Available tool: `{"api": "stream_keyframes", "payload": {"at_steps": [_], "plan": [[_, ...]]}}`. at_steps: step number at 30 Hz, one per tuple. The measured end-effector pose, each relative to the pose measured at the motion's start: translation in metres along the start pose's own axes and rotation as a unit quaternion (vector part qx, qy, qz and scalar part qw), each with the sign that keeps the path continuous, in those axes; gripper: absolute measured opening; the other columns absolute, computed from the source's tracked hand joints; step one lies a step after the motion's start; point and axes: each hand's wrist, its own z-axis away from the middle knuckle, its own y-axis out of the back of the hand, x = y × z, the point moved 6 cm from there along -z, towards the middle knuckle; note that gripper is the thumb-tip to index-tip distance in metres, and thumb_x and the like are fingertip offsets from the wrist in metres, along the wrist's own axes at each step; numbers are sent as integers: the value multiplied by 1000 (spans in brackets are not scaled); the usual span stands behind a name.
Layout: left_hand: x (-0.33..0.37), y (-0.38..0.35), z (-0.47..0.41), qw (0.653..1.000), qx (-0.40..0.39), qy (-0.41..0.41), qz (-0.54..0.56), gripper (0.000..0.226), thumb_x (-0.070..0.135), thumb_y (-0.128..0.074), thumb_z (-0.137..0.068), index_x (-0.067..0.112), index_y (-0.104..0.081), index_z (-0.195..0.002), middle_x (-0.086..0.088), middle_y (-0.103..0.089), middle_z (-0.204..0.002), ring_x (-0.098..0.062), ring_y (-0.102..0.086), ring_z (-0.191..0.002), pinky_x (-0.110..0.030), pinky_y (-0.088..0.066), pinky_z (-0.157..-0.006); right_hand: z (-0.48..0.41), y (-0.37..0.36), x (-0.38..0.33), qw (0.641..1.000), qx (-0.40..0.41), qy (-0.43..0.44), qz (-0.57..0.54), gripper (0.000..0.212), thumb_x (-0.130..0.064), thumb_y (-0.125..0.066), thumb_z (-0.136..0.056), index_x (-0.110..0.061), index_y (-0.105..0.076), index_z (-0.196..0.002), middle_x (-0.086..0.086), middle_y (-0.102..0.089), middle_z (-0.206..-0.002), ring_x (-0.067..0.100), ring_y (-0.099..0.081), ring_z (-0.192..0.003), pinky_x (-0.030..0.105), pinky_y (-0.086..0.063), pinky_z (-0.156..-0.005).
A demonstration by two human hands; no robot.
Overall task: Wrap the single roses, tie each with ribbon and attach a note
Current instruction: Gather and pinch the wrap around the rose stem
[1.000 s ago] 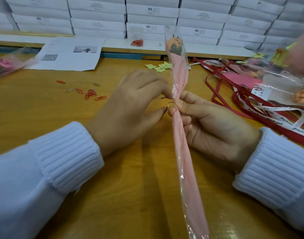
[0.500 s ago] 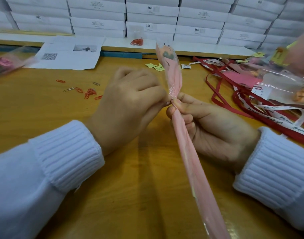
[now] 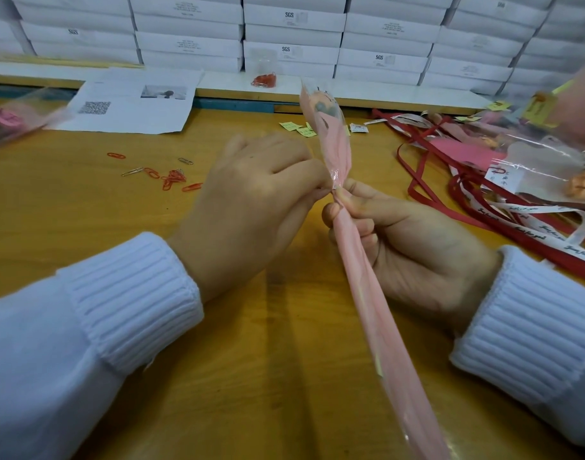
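I saw the long rose wrapped in pink paper and clear cellophane (image 3: pixel 360 280) held slanted above the yellow wooden table (image 3: pixel 284 360), with its head pointing away. The right hand (image 3: pixel 413 247) gripped it just below the head, fingers curled round the wrap. The left hand (image 3: pixel 251 207) pinched the same narrow place from the left side.

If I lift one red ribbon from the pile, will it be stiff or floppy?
Probably floppy: the ribbons lie in loose loops on the table. Likely light, being thin flat strips. It may drag others along, since they lie tangled.
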Motion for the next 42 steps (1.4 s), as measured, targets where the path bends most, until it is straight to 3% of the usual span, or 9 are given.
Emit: {"api": "stream_keyframes", "payload": {"at_steps": [3,8,14,18,26,31,34,37,42], "plan": [[-4,-3,0,996,-11,49,69,15,11,-56,-91,2,-67,-87,-10,-64,-85,-25,-57,-83,-40,-46,-74,-1,1,1,1000,-9,-1,-4,28,-10,-50,-79,-14,-49,-107,1,-55,-64,2,-46,-44,8,-41,-40],[-9,-10,1,949,-10,218,228,9,9,-57,-90,4,-65,-88,1,-60,-79,0,-50,-74,-4,-34,-68,-4,1,0,1000,-17,15,-1,18,-8,-50,-81,-11,-52,-98,2,-55,-65,2,-46,-44,9,-41,-40],[-18,-37,13,737,-106,442,500,16,7,-53,-92,9,-62,-79,-6,-60,-75,-14,-54,-71,-28,-40,-67,-6,5,0,996,-4,40,75,26,-6,-52,-81,-12,-49,-106,6,-58,-63,6,-48,-44,14,-41,-41],[-24,-56,26,588,-237,450,629,21,15,-45,-94,11,-60,-80,-3,-58,-72,-11,-54,-67,-21,-45,-60,-4,1,0,989,-22,46,137,25,-9,-55,-78,-12,-50,-102,6,-61,-63,7,-49,-45,15,-42,-41],[-41,-75,39,503,-260,444,694,28,22,-46,-96,12,-72,-89,-8,-63,-83,-15,-60,-69,-28,-50,-62,-2,-1,2,985,-41,39,160,22,-9,-56,-78,-13,-50,-99,11,-61,-70,7,-50,-44,15,-43,-41],[-38,-66,33,566,-152,505,634,19,28,-59,-90,13,-67,-99,4,-68,-75,-4,-62,-57,-19,-48,-50,-5,5,-2,994,-2,45,104,22,-7,-53,-77,-13,-50,-99,6,-59,-62,6,-48,-43,14,-42,-40],[-48,-42,25,744,-32,471,474,7,21,-60,-90,22,-61,-96,13,-66,-77,0,-62,-66,-14,-48,-53,-6,6,-4,997,17,51,61,20,-7,-53,-76,-14,-50,-94,6,-58,-61,4,-46,-42,12,-40,-40],[-34,-16,9,930,-42,262,253,19,15,-63,-86,32,-56,-91,21,-54,-91,3,-54,-87,-11,-47,-66,-5,7,-5,998,22,46,34,17,-8,-53,-76,-14,-49,-90,5,-57,-61,3,-45,-41,10,-39,-39],[-14,-7,4,967,-31,167,190,19,29,-66,-80,20,-66,-97,10,-61,-93,-4,-54,-85,-19,-45,-67,-3,4,-3,1000,-3,25,15,26,-9,-51,-78,-16,-45,-103,3,-55,-62,3,-45,-41,7,-39,-40]]}}
